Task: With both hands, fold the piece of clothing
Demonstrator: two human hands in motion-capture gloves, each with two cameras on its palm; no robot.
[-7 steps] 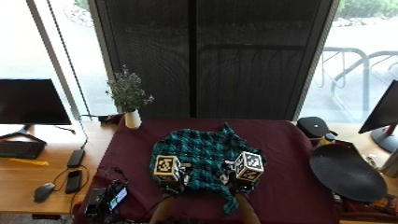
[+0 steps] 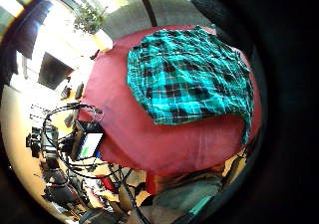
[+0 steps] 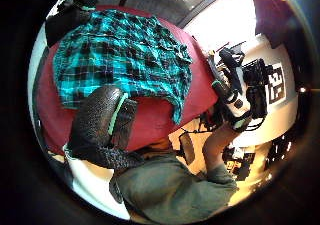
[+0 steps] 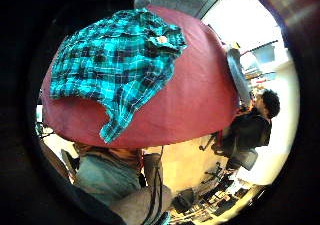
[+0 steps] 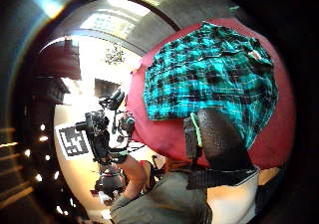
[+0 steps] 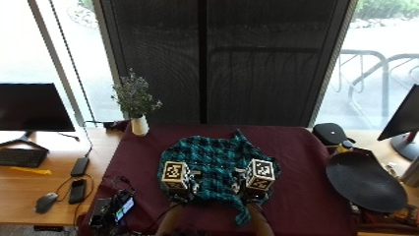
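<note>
The left hand [image 6: 178, 183] and the right hand [image 6: 252, 181] hover side by side above the near edge of the shirt [image 6: 216, 164], each mostly hidden under its marker cube in the outside view, so whether either hand's fingers are straight or curled cannot be told. In the left thumb side palm view a gloved thumb [image 3: 97, 122] shows above the table's near edge with nothing pinched against it; in the right thumb side palm view a gloved thumb [image 5: 222, 137] shows over the shirt's near edge, likewise with no cloth in it. No palm view shows fabric gathered close to a palm. The shirt, a teal and black plaid, lies spread in a rumpled, roughly round heap at the middle of the table [image 6: 294, 147], which is covered in a dark red cloth. 1 strip of the shirt hangs toward the person past the near edge, between the 2 forearms. Near the table's far left corner stands a white vase [image 6: 139, 125] with a sprig of small flowers. On the wooden desk to the left sit a monitor [image 6: 33, 108], a keyboard [image 6: 19, 157] and a mouse [image 6: 45, 202].
</note>
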